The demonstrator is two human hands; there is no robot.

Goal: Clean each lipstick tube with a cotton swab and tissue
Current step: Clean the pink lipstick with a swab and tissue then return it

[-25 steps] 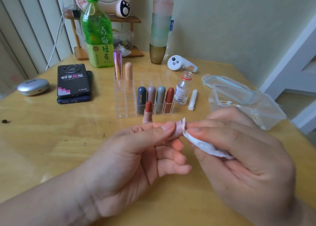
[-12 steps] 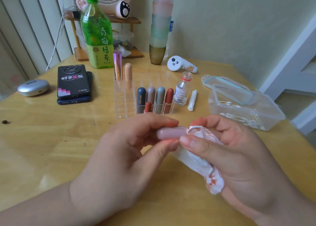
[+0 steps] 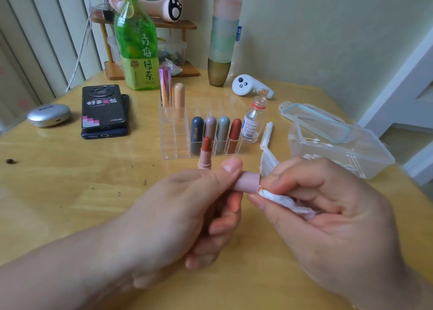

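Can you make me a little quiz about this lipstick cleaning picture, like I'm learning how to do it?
1. True or false: the right hand holds a tissue with reddish stains.
2. What does the left hand hold? A) a pink lipstick cap B) a cotton swab C) the small bottle
3. How many capped lipsticks stand in the clear organizer?
Key: 1 true; 2 A; 3 six.

One wide-angle view is taken from the head, aimed forward and down over the table [image 3: 58, 192]; the left hand [image 3: 178, 206] and right hand [image 3: 328, 216] are framed close.
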